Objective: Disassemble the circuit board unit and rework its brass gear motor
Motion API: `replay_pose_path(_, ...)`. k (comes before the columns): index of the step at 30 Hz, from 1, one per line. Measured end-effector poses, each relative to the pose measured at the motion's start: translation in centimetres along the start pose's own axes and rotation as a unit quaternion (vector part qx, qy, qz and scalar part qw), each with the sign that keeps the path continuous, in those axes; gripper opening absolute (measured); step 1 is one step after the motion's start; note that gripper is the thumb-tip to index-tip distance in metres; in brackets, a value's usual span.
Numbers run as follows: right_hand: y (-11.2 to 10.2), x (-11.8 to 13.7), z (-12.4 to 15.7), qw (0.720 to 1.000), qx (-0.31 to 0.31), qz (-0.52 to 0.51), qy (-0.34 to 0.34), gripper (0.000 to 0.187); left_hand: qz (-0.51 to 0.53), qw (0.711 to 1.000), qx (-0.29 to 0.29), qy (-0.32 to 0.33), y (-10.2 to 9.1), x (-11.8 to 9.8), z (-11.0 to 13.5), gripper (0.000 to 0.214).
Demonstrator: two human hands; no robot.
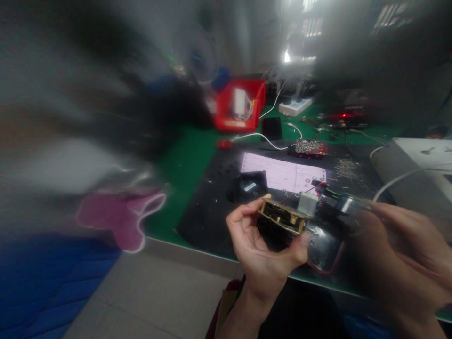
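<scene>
Here's your left hand (263, 254), palm turned up, with the gold-coloured frame (282, 217) pinched between fingers and thumb. Call that frame the centre of your clock, twelve pointing away from you. Your fingertips meet it at ten o'clock, your thumb presses close to its four o'clock end, and its long hollow side faces you, tilted down towards the right. It's up above the black mat (205, 216), nicely caught across its length.

Over to three o'clock, and there's your right hand (406, 240), badly blurred! Its fingers reach in towards a dark piece (348, 205) with a shiny patch; whether they're pinching it or merely touching, I can't tell. Tight against the frame at two o'clock, a pale block (308, 203) pokes up. Down at four, just past your thumb, sits a glossy case (326, 254) with a red edge; whether it touches the frame is unclear.

Look out across the mat: at ten o'clock, near your fingertips, lies a black housing (243, 186); at twelve, a pink sheet (282, 170) covered in writing. Farther out at one, a heap of small metal parts (310, 147); at two, scattered pins (346, 168). And well off at eleven, a red bin (221, 110)!
</scene>
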State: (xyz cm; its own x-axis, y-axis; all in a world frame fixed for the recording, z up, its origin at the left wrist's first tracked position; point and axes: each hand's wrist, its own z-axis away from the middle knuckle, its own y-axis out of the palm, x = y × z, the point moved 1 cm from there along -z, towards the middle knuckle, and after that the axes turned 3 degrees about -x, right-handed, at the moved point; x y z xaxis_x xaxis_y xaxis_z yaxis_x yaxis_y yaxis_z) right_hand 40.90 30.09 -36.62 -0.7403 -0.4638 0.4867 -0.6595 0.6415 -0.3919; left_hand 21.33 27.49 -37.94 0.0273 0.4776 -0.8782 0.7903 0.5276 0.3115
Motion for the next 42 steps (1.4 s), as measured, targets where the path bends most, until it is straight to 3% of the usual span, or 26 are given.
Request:
replay_pose_path(3,0.1,-0.3,0.1,0.999,-0.022,-0.014,-0.037,0.028,0.004,1.0,0.001,-0.002,0.0,0.1,0.1,0.076)
replay_pose_path(6,0.1,-0.3,0.0,0.998,-0.024,0.031,-0.053,0.021,0.009,1.0,0.004,0.001,-0.1,0.2,0.0,0.077)
replay_pose_path(9,0.1,-0.1,-0.1,0.998,-0.002,0.052,-0.032,0.017,0.011,1.0,0.003,0.005,-0.2,0.4,-0.1,0.077)
replay_pose_path(14,0.5,-0.3,0.0,0.998,-0.002,-0.069,-0.013,0.019,0.007,1.0,-0.004,0.009,-0.4,0.9,-0.4,0.077)
replay_pose_path(28,0.8,0.0,-0.1,0.997,-0.006,-0.075,-0.023,0.02,0.024,0.999,-0.037,0.013,-0.4,1.9,-1.0,0.085)
replay_pose_path(42,0.8,-0.1,-0.1,0.996,-0.008,-0.082,-0.015,0.02,-0.002,0.999,-0.027,0.026,-0.6,2.1,-1.0,0.083)
